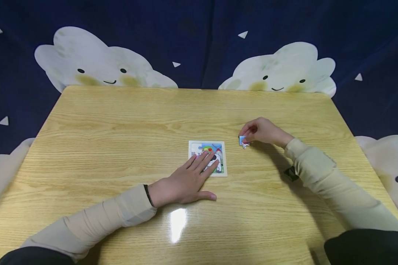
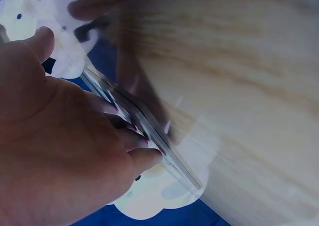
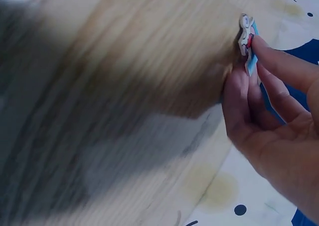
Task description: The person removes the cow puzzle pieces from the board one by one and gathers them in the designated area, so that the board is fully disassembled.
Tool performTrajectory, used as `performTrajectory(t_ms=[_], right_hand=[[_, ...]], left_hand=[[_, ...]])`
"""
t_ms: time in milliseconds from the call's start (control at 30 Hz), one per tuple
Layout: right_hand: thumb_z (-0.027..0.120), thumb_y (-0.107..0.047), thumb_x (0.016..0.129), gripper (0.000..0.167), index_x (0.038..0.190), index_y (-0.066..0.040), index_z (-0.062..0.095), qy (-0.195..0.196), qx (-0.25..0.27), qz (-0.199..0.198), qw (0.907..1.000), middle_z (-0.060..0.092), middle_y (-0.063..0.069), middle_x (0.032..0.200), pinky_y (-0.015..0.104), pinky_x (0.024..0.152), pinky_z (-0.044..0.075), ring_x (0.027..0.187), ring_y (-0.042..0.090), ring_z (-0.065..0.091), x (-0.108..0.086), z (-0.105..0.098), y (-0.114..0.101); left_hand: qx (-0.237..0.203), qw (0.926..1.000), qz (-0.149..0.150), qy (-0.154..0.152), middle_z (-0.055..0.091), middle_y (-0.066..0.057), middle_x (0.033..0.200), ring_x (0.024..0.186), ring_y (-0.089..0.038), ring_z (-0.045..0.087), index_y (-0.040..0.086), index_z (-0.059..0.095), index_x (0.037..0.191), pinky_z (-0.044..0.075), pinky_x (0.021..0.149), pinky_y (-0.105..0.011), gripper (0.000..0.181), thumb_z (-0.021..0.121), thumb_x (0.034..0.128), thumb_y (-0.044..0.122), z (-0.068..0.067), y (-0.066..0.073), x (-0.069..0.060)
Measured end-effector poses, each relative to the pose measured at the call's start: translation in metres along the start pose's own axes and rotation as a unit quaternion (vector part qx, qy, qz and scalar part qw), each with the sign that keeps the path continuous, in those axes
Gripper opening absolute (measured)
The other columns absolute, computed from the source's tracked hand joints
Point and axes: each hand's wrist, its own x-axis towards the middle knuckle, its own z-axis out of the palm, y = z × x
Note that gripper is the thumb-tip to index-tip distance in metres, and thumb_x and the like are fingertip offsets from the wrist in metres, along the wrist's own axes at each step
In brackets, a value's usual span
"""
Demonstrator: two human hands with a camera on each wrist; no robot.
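A small square picture puzzle in a white frame [image 1: 224, 162] lies on the wooden table. My left hand [image 1: 189, 184] rests on it with straight, slightly spread fingers, covering much of the picture; the upper left of its inside looks pale. In the left wrist view the fingertips of the left hand [image 2: 75, 141] touch the face of the thin board [image 2: 144, 119]. Right of the frame, my right hand [image 1: 263, 131] pinches a blue and white puzzle piece [image 1: 242, 140] between thumb and fingers. The right wrist view shows the piece [image 3: 250, 61] edge-on in the right hand [image 3: 274, 106].
The wooden table [image 1: 119, 121] reaches away to a dark blue curtain [image 1: 199, 36] with smiling white clouds. A bright light reflection shows on the tabletop near the left forearm. Something small and black [image 1: 291, 173] is at the right wrist.
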Motion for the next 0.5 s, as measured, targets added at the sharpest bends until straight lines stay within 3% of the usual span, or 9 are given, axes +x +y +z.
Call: performTrajectory(t_ms=[167,500], right_hand=[[0.077,0.0,0.082,0.011,0.092,0.002,0.072,0.01,-0.028,-0.012,0.9995,0.068,0.006,0.079,0.02,0.059,0.046,0.069,0.014,0.059,0.0,0.0034,0.0038],[0.077,0.001,0.082,0.012,0.094,0.003,0.073,0.013,-0.033,-0.026,0.999,0.069,0.007,0.081,0.019,0.061,0.047,0.072,0.014,0.06,0.0002,0.0043,0.0011]], left_hand=[[0.003,1.0,0.004,0.003,-0.011,-0.014,0.163,0.149,-0.029,-0.008,0.009,0.004,0.158,0.003,0.119,-0.046,0.094,0.042,0.0944,0.066,0.001,-0.0004,-0.0002],[0.003,0.9999,0.007,0.007,-0.009,-0.014,0.163,0.149,-0.029,-0.006,0.008,0.006,0.158,0.004,0.119,-0.046,0.093,0.043,0.0947,0.065,0.0009,-0.0004,-0.0005]])
